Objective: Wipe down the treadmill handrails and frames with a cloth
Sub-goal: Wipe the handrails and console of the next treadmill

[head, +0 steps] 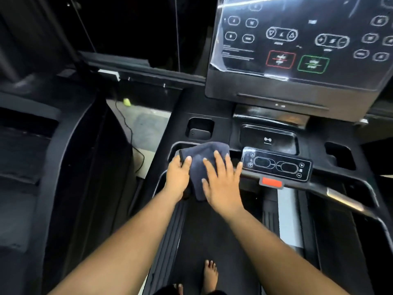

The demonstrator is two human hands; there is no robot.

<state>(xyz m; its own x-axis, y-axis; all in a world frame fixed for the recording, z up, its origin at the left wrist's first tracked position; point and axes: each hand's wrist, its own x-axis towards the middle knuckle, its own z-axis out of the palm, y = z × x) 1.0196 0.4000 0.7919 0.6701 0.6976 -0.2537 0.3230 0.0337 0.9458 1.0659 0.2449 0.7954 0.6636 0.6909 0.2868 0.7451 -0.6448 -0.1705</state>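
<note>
**Cloth draped on front crossbar, both hands on it**

While the dark cloth (204, 165) lies over the front handrail (340, 193) just left of the small control panel (276, 166), left hand (178, 177) curls round its left edge, likely anchoring it. Right hand (221, 184) presses flat, fingers straight, likely to spread pressure for wiping. Large console (297, 39) sits above the panel.

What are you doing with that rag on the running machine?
A person is standing barefoot on a treadmill, cleaning it. Both hands are on a dark cloth draped over the front handrail, just left of the small control panel. The left hand grips the cloth's left edge, and the right hand presses flat on it with the fingers spread. The big console is above. How much has been wiped can't be told.
</note>
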